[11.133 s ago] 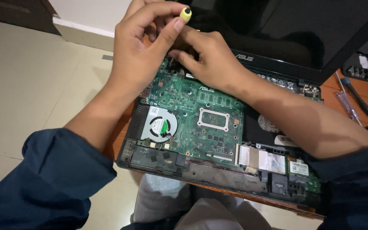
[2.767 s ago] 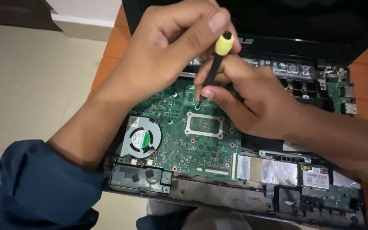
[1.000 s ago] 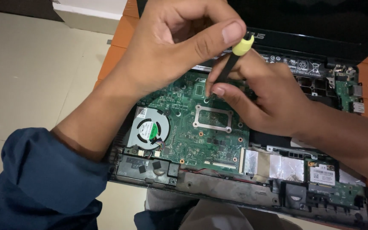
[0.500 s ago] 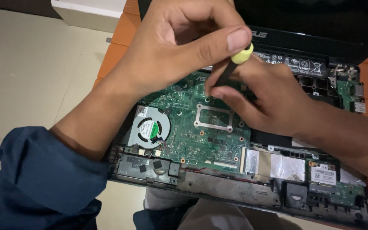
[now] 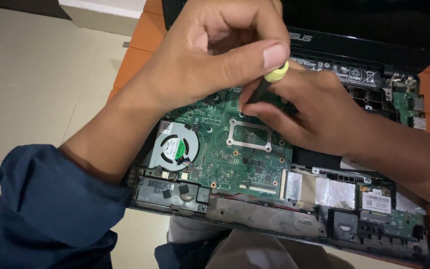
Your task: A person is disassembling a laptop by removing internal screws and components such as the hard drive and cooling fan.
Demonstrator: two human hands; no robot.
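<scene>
An opened laptop lies in front of me with its green motherboard (image 5: 235, 159) bare. My left hand (image 5: 210, 55) comes in from the lower left and grips the top of a small screwdriver (image 5: 276, 74), with the thumb pressed against its yellow cap. My right hand (image 5: 314, 114) reaches in from the right. Its fingertips pinch the screwdriver's dark shaft low down, just above the metal frame (image 5: 249, 134) in the middle of the board. The tip is hidden behind those fingers.
A round cooling fan (image 5: 174, 148) sits at the board's left end, and a small card (image 5: 376, 201) at the lower right. The dark laptop lid (image 5: 364, 25) stands open behind. The laptop rests on an orange wooden table (image 5: 140, 45), with beige floor tiles (image 5: 36, 74) to the left.
Both hands have come down from the board's rear edge to its middle. Over the last second the left thumb has slid further over the yellow cap; the screwdriver stays at the same spot.
</scene>
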